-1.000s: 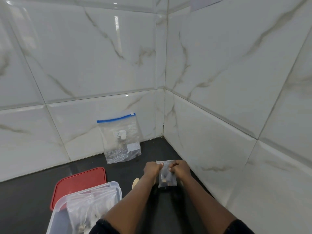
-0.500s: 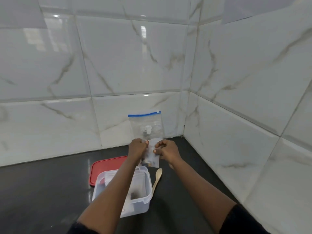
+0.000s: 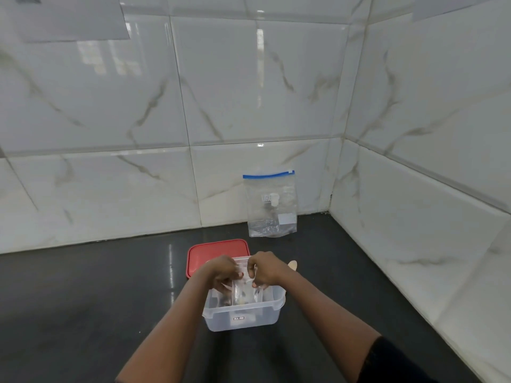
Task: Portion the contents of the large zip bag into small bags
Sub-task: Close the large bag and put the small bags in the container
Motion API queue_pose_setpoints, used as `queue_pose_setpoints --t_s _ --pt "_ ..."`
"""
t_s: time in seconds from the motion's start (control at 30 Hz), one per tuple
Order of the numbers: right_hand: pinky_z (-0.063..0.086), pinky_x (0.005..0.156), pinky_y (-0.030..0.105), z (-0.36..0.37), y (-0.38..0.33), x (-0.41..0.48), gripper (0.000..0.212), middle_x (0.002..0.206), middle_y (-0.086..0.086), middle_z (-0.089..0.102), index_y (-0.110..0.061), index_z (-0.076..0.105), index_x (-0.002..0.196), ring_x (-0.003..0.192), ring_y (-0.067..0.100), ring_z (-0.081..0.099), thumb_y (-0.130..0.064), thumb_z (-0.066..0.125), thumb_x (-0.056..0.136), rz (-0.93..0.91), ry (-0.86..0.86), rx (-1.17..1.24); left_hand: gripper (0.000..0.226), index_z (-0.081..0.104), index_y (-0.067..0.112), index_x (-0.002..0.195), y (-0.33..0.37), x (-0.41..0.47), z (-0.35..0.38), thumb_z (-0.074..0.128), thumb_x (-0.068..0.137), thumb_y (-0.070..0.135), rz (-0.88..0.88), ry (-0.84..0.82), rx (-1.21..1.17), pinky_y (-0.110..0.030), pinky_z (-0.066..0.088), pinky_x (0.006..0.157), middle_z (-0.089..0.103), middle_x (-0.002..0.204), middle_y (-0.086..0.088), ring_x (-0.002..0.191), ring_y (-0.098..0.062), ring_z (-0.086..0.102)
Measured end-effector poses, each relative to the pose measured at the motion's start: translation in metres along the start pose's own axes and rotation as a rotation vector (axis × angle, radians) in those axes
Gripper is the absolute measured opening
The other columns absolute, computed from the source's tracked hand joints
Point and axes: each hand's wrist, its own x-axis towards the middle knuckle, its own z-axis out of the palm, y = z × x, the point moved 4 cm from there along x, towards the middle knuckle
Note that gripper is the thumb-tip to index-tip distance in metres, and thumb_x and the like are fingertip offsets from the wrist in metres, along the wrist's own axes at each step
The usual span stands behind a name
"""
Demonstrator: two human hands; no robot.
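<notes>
The dark counter [image 3: 83,299] lies bare leftward. The large zip bag [image 3: 270,204] leans on the back wall. Both hands, left [image 3: 222,272] and right [image 3: 265,268], pinch the small bag [image 3: 244,293] top over the clear container [image 3: 243,316], red lid [image 3: 210,251] behind.

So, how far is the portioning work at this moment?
Done: at least one filled small bag seems to lie in the clear box. In hand: left hand and right hand hold another small bag by its top, over the box. Left: the large zip bag by the wall shows some contents.
</notes>
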Motion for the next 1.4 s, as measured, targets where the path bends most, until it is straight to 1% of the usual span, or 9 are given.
queue_pose_setpoints --t_s 0.23,0.47,0.63,0.77,0.9,1.1,1.2,1.33,1.4 --pt "0.05 0.091 0.034 0.014 -0.004 0.014 0.025 0.113 0.013 0.064 -0.004 0.066 0.11 0.101 0.026 0.062 0.0 0.059 0.086 0.043 -0.003 -0.188 0.024 0.064 0.001 0.102 0.001 0.003 -0.01 0.067 0.083 0.015 -0.029 0.075 0.271 -0.034 0.058 0.075 0.069 0.1 -0.013 0.086 -0.021 0.068" --pt "0.055 0.076 0.035 -0.037 -0.009 0.054 0.016 0.085 0.013 0.065 0.002 0.068 0.09 0.081 0.027 0.065 -0.001 0.054 0.083 0.161 0.24 -0.02 0.027 0.058 0.005 0.056 0.003 0.025 -0.078 0.067 0.081 0.011 0.059 0.339 -0.029 -0.02 0.043 0.045 0.057 0.048 -0.006 0.035 -0.013 0.049" --pt "0.05 0.076 0.028 -0.031 0.004 0.085 0.022 0.095 0.017 0.064 0.006 0.067 0.101 0.082 0.023 0.06 -0.006 0.064 0.082 0.302 0.077 0.094 0.019 0.04 0.007 0.073 -0.044 0.06 -0.087 0.053 0.087 0.008 -0.093 0.46 -0.062 -0.026 0.037 0.063 0.045 0.064 -0.006 0.076 -0.021 0.049" --pt "0.044 0.103 0.034 -0.011 0.004 0.101 0.038 0.132 0.019 0.053 0.005 0.054 0.126 0.119 0.029 0.054 -0.004 0.058 0.089 0.388 -0.173 0.039 0.024 0.056 -0.001 0.107 -0.071 0.078 -0.08 0.043 0.091 0.01 -0.22 0.423 -0.002 -0.033 0.046 0.088 0.061 0.106 -0.016 0.105 -0.028 0.058" --pt "0.033 0.11 0.035 0.0 -0.008 0.107 0.044 0.147 0.017 0.037 0.002 0.038 0.14 0.135 0.031 0.038 -0.01 0.044 0.099 0.435 -0.285 0.074 0.024 0.055 -0.006 0.103 -0.091 0.107 -0.082 0.047 0.088 0.01 -0.241 0.408 -0.301 -0.04 0.048 0.091 0.06 0.103 -0.022 0.104 -0.035 0.058" --pt "0.031 0.113 0.039 -0.004 -0.007 0.111 0.053 0.15 0.019 0.031 0.005 0.027 0.145 0.137 0.033 0.035 -0.029 0.029 0.104 0.554 -0.062 0.618 0.028 0.057 -0.001 0.107 -0.096 0.115 -0.086 0.039 0.095 0.017 -0.217 0.396 -0.768 -0.047 0.047 0.095 0.061 0.11 -0.021 0.102 -0.035 0.058" --pt "0.046 0.101 0.044 -0.019 0.009 0.123 0.046 0.133 0.018 0.053 -0.002 0.047 0.133 0.121 0.033 0.054 -0.029 0.031 0.1 0.547 0.272 1.068 0.047 0.053 -0.003 0.117 -0.069 0.076 -0.096 0.031 0.099 0.035 -0.13 0.556 -1.087 -0.047 0.043 0.099 0.058 0.121 -0.013 0.109 -0.034 0.056" --pt "0.055 0.076 0.047 -0.048 0.026 0.098 0.021 0.112 0.017 0.06 -0.006 0.057 0.108 0.103 0.035 0.061 -0.017 0.049 0.093 0.55 0.464 1.516 0.038 0.045 0.012 0.068 -0.035 0.036 -0.105 0.032 0.102 0.021 0.055 0.576 -1.342 -0.021 0.047 0.049 0.051 0.039 0.004 0.044 -0.007 0.05" --pt "0.055 0.07 0.047 -0.062 0.021 0.066 0.012 0.108 0.02 0.06 -0.003 0.057 0.095 0.098 0.034 0.061 0.004 0.056 0.086 0.489 0.505 1.531 0.024 0.054 0.01 0.071 -0.028 0.016 -0.101 0.049 0.095 0.009 0.105 0.524 -1.335 -0.018 0.044 0.04 0.056 0.046 0.002 0.037 -0.005 0.051"
